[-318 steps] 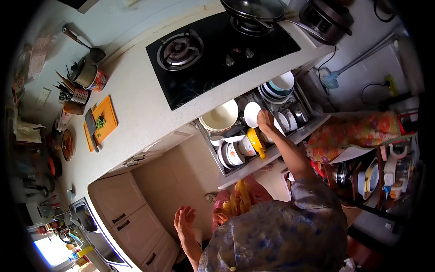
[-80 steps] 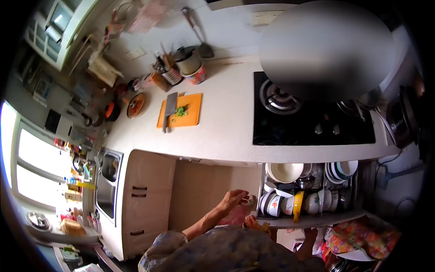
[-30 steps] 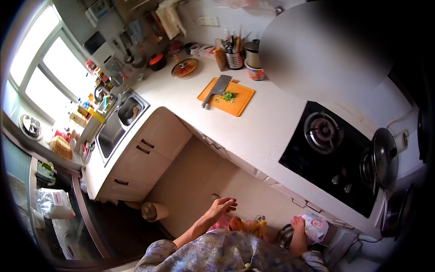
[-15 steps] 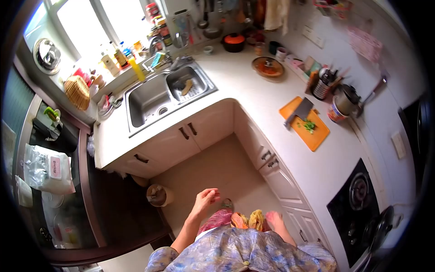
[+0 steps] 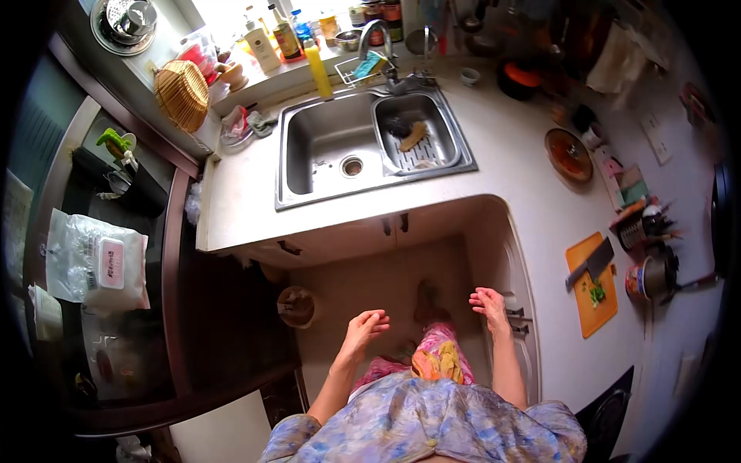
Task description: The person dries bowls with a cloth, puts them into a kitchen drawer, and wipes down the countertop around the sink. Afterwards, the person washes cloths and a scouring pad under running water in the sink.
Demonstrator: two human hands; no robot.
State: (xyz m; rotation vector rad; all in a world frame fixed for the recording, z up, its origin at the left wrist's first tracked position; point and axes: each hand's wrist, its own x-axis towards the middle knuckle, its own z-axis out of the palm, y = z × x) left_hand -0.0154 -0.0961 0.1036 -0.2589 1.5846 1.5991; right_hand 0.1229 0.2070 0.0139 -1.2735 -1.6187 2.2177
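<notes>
My left hand (image 5: 364, 332) hangs in the air over the floor, loosely bent with its fingers pointing right, holding nothing. In front of the lower cabinet door (image 5: 505, 266) at the right is my right hand (image 5: 489, 306), also empty, its fingers loosely spread. Neither hand visibly touches anything. Beyond them the counter holds a double steel sink (image 5: 309, 197), with a brownish piece (image 5: 414, 136) and a dark item in its smaller basin. On the right counter an orange cutting board (image 5: 590, 320) carries a cleaver (image 5: 593, 264) and chopped greens (image 5: 597, 292).
A waste bin (image 5: 297, 305) stands on the floor at the left. Dark shelving (image 5: 174, 309) with a plastic bag (image 5: 73, 258) borders the left side. A lidded pan (image 5: 570, 154) and a pot (image 5: 517, 79) sit on the counter. A black stove (image 5: 610, 420) is at lower right.
The view has turned to the right and come nearer to the sink. My right hand has risen from beside my body to in front of the cabinet. One foot has stepped forward.
</notes>
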